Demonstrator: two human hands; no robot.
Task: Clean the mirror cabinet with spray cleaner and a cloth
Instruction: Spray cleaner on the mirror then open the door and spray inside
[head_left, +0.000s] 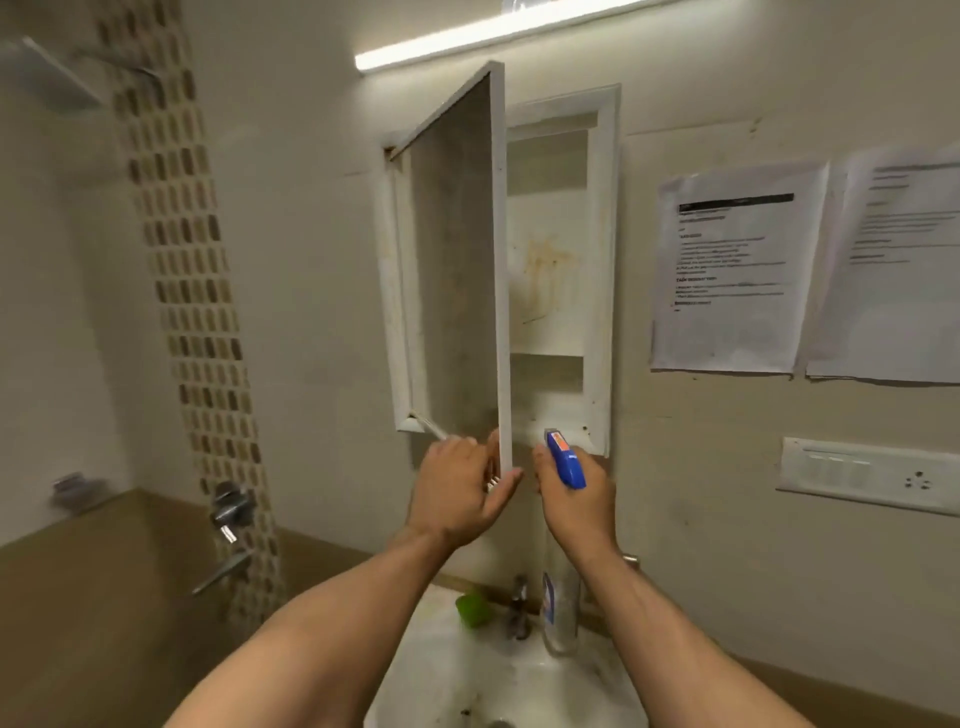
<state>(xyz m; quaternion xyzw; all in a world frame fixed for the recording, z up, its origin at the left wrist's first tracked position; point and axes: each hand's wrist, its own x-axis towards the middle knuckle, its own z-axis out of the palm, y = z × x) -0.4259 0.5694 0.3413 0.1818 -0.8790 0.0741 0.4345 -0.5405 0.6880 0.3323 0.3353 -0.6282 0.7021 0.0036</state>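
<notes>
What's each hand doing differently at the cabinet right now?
The left hand grips the lower corner of the open cabinet door; the right hand grips the spray bottle by its blue head. The left hand is mostly left of the door's edge, the right hand to its right. Both are raised to about the same height, fingers curled.

Left hand (462, 488) on lower edge of open cabinet door (457, 260) — right hand (579, 504) around blue-topped spray bottle (566, 460)
</notes>
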